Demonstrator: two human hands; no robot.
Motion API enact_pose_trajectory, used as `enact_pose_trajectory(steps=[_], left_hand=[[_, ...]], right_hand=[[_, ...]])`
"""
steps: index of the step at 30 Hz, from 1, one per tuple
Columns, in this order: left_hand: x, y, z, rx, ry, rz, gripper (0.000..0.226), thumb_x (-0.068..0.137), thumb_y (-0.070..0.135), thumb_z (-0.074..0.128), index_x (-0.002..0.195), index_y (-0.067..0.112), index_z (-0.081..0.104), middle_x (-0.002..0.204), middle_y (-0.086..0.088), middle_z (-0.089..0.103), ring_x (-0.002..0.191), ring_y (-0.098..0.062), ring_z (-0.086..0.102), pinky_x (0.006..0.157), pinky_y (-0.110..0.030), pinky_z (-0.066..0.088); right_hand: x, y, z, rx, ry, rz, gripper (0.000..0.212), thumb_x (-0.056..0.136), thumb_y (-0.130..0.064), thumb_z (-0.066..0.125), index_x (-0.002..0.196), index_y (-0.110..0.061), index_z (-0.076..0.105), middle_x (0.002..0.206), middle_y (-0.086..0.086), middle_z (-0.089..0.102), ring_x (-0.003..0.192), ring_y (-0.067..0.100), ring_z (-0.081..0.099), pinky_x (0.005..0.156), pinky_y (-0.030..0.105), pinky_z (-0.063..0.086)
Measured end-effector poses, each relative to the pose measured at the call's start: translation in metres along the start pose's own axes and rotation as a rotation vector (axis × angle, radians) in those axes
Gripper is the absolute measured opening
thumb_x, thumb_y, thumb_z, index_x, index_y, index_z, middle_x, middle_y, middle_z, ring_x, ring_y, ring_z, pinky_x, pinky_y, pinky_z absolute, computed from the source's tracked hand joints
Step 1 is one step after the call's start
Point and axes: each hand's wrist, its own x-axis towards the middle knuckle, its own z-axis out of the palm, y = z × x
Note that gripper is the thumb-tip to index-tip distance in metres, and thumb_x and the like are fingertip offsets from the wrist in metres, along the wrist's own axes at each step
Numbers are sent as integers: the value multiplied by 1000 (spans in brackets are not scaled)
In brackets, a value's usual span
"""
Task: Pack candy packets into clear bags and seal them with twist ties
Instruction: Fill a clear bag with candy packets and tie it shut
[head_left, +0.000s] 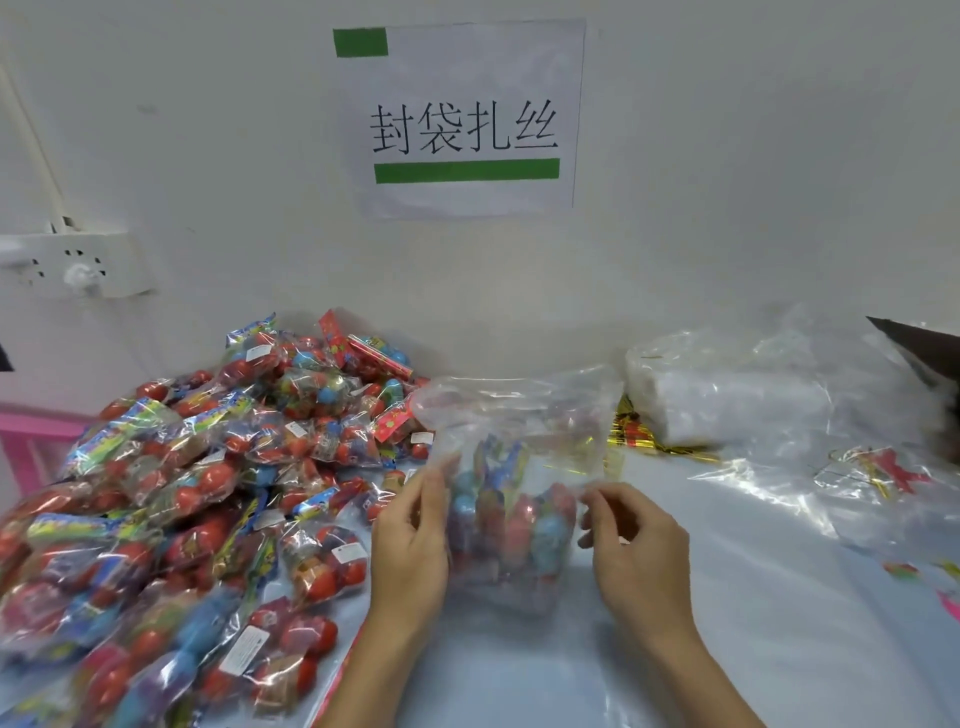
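A clear bag (511, 441) stands upright on the table in front of me, its mouth open at the top and several candy packets (511, 525) in its lower half. My left hand (413, 551) pinches the bag's left side between thumb and fingers. My right hand (631, 545) pinches its right side at about the same height. A large heap of candy packets (171, 499) covers the table's left. Gold twist ties (639, 436) lie just behind the bag to the right.
A stack of clear bags (727, 395) sits at the back right, with loose plastic sheeting (810, 499) over the table. More gold ties and a red scrap (878, 470) lie far right. The wall carries a paper sign (465, 119) and a power strip (72, 265).
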Motion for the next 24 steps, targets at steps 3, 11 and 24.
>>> enact_pose_trajectory(steps=[3,11,24], left_hand=[[-2,0,2,-49,-13,-13,31,97,36,42,113,28,68,112,18,71,112,0,63,98,-20,48],[-6,-2,5,-20,-17,28,31,98,39,41,108,29,68,108,20,71,107,7,62,89,-8,46],[-9,4,3,37,-37,89,30,102,35,37,99,17,61,89,13,64,84,-2,59,76,-9,44]], right_hand=[[-1,2,0,15,21,-5,24,98,-6,58,82,-20,69,67,-7,68,60,9,66,56,23,53],[-2,3,0,35,39,-23,21,99,-8,56,87,-21,67,74,-11,69,72,7,69,64,43,60],[0,7,-1,15,14,-74,20,100,-12,56,87,-23,67,78,-15,71,73,5,69,68,25,58]])
